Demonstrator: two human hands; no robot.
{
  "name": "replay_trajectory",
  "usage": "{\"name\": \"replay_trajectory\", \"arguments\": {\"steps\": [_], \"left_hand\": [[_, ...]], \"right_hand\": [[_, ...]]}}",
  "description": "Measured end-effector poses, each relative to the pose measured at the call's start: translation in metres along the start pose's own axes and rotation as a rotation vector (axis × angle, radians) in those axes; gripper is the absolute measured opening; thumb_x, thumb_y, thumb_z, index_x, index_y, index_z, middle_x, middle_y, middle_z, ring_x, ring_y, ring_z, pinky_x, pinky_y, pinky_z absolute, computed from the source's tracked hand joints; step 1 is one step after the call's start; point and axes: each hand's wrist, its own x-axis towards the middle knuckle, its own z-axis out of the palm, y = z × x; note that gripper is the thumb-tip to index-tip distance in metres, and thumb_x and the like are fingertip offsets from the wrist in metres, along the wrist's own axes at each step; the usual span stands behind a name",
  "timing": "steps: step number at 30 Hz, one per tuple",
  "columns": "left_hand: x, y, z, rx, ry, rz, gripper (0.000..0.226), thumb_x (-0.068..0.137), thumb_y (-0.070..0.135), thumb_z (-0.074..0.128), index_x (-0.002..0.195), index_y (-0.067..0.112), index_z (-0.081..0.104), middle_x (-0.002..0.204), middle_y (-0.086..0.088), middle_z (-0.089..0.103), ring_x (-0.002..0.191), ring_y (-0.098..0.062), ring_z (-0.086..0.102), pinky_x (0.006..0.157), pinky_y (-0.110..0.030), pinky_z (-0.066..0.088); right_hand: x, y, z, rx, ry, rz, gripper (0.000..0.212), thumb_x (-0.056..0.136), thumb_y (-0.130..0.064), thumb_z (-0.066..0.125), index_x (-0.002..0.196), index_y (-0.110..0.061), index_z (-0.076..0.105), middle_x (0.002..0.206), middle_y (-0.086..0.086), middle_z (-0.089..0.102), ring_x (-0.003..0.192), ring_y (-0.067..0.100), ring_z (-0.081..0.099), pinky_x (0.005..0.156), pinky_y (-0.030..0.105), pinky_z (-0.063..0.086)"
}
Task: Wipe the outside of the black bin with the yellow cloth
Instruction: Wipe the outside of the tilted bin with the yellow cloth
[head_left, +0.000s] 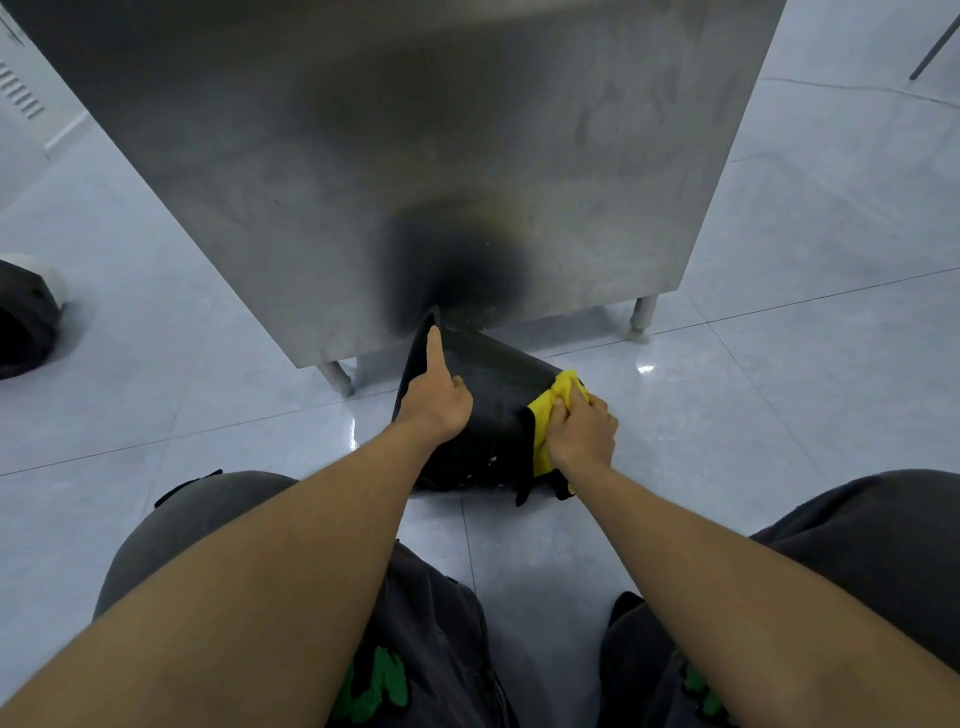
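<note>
The black bin (498, 395) lies tilted on the floor with its rim against the base of a steel cabinet. My left hand (436, 395) rests on the bin's left side, index finger stretched up along the rim. My right hand (582, 428) is closed on the yellow cloth (550, 410), pressing it against the bin's right side near the bottom end. Part of the cloth hangs down below my right hand.
The steel cabinet (415, 156) stands on short legs (641, 314) directly behind the bin. Pale glossy floor tiles (779, 389) surround it. A dark round object (26, 317) sits at the left edge. My knees in dark trousers frame the lower view.
</note>
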Motion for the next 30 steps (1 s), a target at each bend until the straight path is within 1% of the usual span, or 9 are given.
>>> {"name": "replay_trajectory", "arguments": {"steps": [3, 6, 8, 11, 13, 16, 20, 25, 30], "left_hand": [[0.004, 0.003, -0.003, 0.009, -0.005, -0.031, 0.079, 0.099, 0.016, 0.043, 0.157, 0.027, -0.01, 0.079, -0.01, 0.059, 0.072, -0.023, 0.06, 0.073, -0.042, 0.057], [0.006, 0.006, -0.004, 0.004, 0.022, -0.038, 0.077, 0.097, 0.016, 0.044, 0.158, 0.018, -0.002, 0.11, -0.017, 0.063, 0.093, -0.029, 0.062, 0.087, -0.044, 0.054], [0.004, 0.008, -0.002, -0.052, 0.058, -0.03, 0.069, 0.096, 0.013, 0.048, 0.153, 0.008, 0.01, 0.122, -0.018, 0.059, 0.098, -0.03, 0.058, 0.082, -0.037, 0.048], [0.0, 0.01, -0.003, -0.107, 0.08, -0.008, 0.047, 0.09, 0.006, 0.057, 0.127, 0.005, 0.028, 0.116, -0.018, 0.056, 0.094, -0.028, 0.055, 0.069, -0.027, 0.042], [0.0, 0.009, -0.006, -0.113, 0.096, 0.039, 0.041, 0.087, 0.004, 0.06, 0.116, 0.008, 0.031, 0.115, -0.017, 0.054, 0.101, -0.03, 0.056, 0.07, -0.026, 0.042], [-0.003, 0.005, -0.008, -0.069, 0.067, 0.069, 0.059, 0.092, 0.014, 0.058, 0.143, 0.015, 0.028, 0.117, -0.014, 0.061, 0.103, -0.031, 0.061, 0.084, -0.038, 0.052], [-0.012, 0.002, -0.001, 0.081, 0.031, 0.082, 0.072, 0.1, 0.029, 0.045, 0.157, 0.037, 0.001, 0.07, -0.006, 0.06, 0.068, -0.025, 0.061, 0.07, -0.044, 0.055], [-0.004, 0.003, 0.001, 0.01, 0.025, 0.039, 0.075, 0.101, 0.026, 0.043, 0.158, 0.033, -0.005, 0.073, -0.008, 0.06, 0.067, -0.023, 0.059, 0.066, -0.039, 0.051], [0.002, 0.005, 0.004, -0.021, 0.06, 0.08, 0.075, 0.099, 0.026, 0.045, 0.158, 0.029, 0.0, 0.119, -0.01, 0.064, 0.095, -0.027, 0.062, 0.089, -0.043, 0.051]], "right_hand": [[-0.002, -0.01, 0.004, 0.003, 0.07, -0.259, 0.047, 0.103, -0.032, 0.039, 0.149, -0.023, 0.048, 0.137, 0.014, 0.057, 0.125, 0.037, 0.047, 0.106, 0.043, 0.04], [-0.008, -0.03, 0.007, 0.052, 0.034, -0.571, 0.048, 0.099, -0.034, 0.044, 0.144, -0.024, 0.055, 0.125, 0.009, 0.064, 0.115, 0.028, 0.054, 0.101, 0.035, 0.041], [-0.013, -0.043, 0.008, 0.111, -0.004, -0.682, 0.046, 0.099, -0.033, 0.048, 0.144, -0.026, 0.055, 0.128, 0.003, 0.063, 0.117, 0.022, 0.054, 0.103, 0.031, 0.041], [-0.013, -0.044, 0.014, 0.112, 0.014, -0.654, 0.047, 0.101, -0.041, 0.043, 0.146, -0.031, 0.051, 0.136, -0.002, 0.062, 0.124, 0.021, 0.053, 0.105, 0.035, 0.043], [-0.009, -0.034, 0.015, 0.074, 0.061, -0.544, 0.05, 0.1, -0.045, 0.038, 0.148, -0.032, 0.049, 0.137, 0.0, 0.062, 0.125, 0.024, 0.054, 0.102, 0.04, 0.045], [0.001, -0.016, 0.009, 0.028, 0.087, -0.286, 0.049, 0.103, -0.041, 0.037, 0.15, -0.029, 0.047, 0.138, 0.008, 0.06, 0.128, 0.031, 0.051, 0.105, 0.043, 0.043], [0.006, -0.007, -0.001, 0.01, 0.054, -0.014, 0.048, 0.105, -0.042, 0.033, 0.147, -0.026, 0.048, 0.145, 0.007, 0.054, 0.137, 0.033, 0.042, 0.11, 0.047, 0.037], [-0.007, -0.028, 0.005, 0.039, 0.069, -0.414, 0.052, 0.098, -0.041, 0.034, 0.143, -0.022, 0.055, 0.135, 0.007, 0.063, 0.125, 0.03, 0.053, 0.109, 0.04, 0.04], [-0.015, -0.052, 0.007, 0.126, 0.013, -0.644, 0.045, 0.102, -0.039, 0.045, 0.145, -0.03, 0.053, 0.141, -0.005, 0.059, 0.128, 0.017, 0.05, 0.112, 0.031, 0.038]]}}
